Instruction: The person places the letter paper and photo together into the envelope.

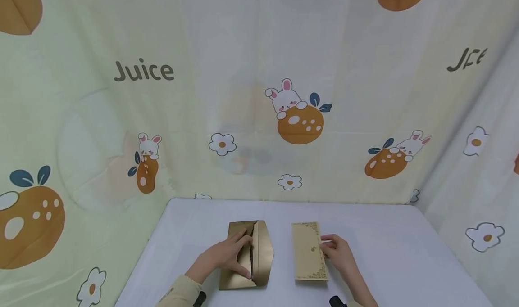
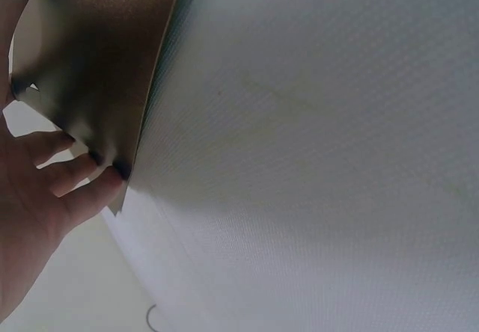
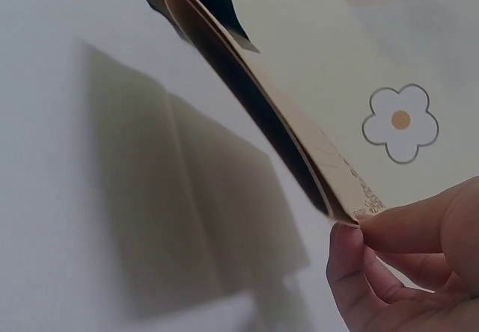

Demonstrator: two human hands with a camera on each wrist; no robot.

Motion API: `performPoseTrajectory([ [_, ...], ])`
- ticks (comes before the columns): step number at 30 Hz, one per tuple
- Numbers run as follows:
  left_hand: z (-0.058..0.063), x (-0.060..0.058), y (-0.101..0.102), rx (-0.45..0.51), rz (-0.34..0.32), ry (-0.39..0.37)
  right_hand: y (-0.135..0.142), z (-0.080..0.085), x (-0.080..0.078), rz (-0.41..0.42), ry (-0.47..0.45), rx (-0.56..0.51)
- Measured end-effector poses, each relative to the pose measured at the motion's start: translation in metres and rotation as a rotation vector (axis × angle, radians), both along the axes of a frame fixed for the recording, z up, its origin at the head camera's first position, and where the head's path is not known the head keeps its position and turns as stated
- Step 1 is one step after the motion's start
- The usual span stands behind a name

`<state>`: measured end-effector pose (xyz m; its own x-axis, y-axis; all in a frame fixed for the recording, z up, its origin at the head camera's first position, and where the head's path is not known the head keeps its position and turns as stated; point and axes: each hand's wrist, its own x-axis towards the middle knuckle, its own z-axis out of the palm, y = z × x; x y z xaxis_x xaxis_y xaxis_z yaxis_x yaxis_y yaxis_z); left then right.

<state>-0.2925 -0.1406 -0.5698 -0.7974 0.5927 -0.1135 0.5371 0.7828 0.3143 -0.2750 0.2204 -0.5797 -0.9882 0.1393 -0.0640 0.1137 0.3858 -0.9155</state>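
Observation:
A gold envelope (image 1: 264, 253) lies on the table with its pointed flap folded out to the right. My left hand (image 1: 229, 254) spans it with spread fingers and thumb, touching along the slit of its mouth. In the left wrist view, several fingertips of the left hand (image 2: 46, 197) press on the envelope (image 2: 112, 40) near its edge. To the right is a folded cream card (image 1: 307, 253) with ornate gold corners. My right hand (image 1: 338, 253) pinches its right edge between thumb and fingers. The right wrist view shows the card (image 3: 329, 164) raised above the table, its folded leaves slightly apart.
A white cloth covers the table (image 1: 385, 248). Behind it hangs a pale curtain (image 1: 243, 95) printed with rabbits, oranges and flowers. The card casts a broad shadow (image 3: 194, 197) on the cloth.

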Motion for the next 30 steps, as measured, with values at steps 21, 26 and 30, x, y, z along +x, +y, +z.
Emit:
performPoseTrajectory([
  [21,0.003,0.002,0.001,0.013,-0.005,0.001,-0.072,-0.017,-0.01,0.064,0.028,-0.006],
  [26,0.005,0.002,0.002,0.005,-0.001,0.002,-0.088,-0.016,-0.014,0.082,0.032,0.012],
  [30,0.005,0.002,0.002,0.002,0.002,0.01,-0.101,-0.014,-0.017,0.089,0.049,0.034],
])
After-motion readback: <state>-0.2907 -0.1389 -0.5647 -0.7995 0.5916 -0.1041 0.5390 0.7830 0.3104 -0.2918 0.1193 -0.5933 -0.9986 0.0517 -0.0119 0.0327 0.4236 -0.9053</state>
